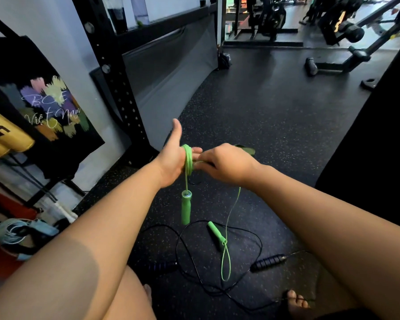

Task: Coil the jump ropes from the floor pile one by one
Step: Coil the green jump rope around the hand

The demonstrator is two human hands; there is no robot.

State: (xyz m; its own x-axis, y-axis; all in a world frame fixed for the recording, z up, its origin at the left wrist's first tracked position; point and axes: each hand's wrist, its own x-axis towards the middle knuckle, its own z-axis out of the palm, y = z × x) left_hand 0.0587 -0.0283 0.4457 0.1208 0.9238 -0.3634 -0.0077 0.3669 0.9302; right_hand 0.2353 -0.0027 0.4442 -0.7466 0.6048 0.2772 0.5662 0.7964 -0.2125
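A gym's black speckled rubber floor (263, 112) fills the view. Above it, the thin green plastic jump rope (188, 162) is wound in several loops round the palm of the left hand (172, 158), whose fingers lie straight with the thumb raised. At 3 o'clock from the coil, the right hand (226, 165) pinches the cord with curled fingers. One green handle (186, 209) hangs at 6 o'clock below the coil; the second green handle (216, 235) lies on the floor. Around it sprawls a black jump rope (261, 242) with dark foam grips (269, 262). A black printed tote bag (44, 107) hangs at 9 o'clock.
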